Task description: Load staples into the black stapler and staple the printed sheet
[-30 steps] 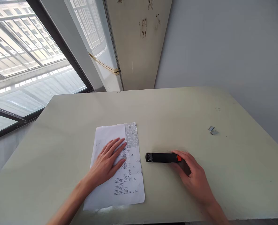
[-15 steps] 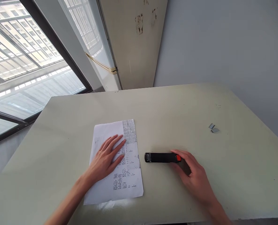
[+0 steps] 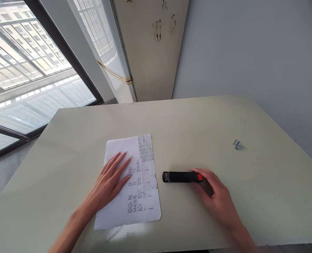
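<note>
Printed paper [image 3: 142, 189] lies on the table, with dense small marks over its upper right corner. My left hand [image 3: 110, 181] is over the left part of the sheet, fingers stretched out and spread, palm down. Right of the paper a black stapler [image 3: 180, 177] with a red end piece lies sideways on the table. My right hand [image 3: 217, 196] grips the stapler's red end between thumb and fingers; part of the thumb is hidden behind the stapler.
Several small grey staple strips [image 3: 238, 145] lie on the pale table [image 3: 198, 133] at the right. Behind the table stand a fridge [image 3: 150, 56] with a gold handle and a plain wall [image 3: 245, 49]. A window [image 3: 26, 63] is at the left.
My left hand has slid left and a little down across the paper, uncovering more print. The right hand and stapler have stayed in place.
</note>
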Motion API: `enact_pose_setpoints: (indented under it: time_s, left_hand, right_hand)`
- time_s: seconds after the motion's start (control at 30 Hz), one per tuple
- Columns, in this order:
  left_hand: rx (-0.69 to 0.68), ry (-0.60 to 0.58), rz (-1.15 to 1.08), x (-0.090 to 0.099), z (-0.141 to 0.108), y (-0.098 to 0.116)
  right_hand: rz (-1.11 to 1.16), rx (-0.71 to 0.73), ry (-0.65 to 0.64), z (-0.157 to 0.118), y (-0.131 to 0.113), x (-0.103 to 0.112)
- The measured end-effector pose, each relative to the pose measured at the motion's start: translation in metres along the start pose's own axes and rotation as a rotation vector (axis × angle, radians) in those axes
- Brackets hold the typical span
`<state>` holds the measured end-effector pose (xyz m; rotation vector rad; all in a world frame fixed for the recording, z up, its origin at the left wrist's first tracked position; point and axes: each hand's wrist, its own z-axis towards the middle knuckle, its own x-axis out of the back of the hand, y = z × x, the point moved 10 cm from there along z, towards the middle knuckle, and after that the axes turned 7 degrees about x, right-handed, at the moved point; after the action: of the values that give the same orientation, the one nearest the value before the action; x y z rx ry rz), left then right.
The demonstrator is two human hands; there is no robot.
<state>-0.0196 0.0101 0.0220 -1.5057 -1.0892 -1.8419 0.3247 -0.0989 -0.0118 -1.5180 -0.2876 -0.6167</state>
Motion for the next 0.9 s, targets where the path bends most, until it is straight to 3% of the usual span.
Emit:
enact_pose_setpoints:
  time_s: [0.17,0.27,0.67,0.9]
  left_hand:
    - [0.075,0.025,0.028,0.01,-0.038,-0.041]
    - [0.084,0.011,0.046,0.007,-0.054,-0.052]
    - [0.082,0.024,0.108,0.003,-0.052,-0.045]
    - [0.042,0.053,0.107,0.0,-0.035,-0.027]
  right_hand:
    - [-0.003,0.037,0.001,0.001,0.003,0.0]
    - [-0.014,0.043,0.001,0.002,0.003,0.0]
    - [0.026,0.029,-0.037,0.001,0.001,-0.004]
    - [0.186,-0.215,0.081,-0.004,0.022,0.01]
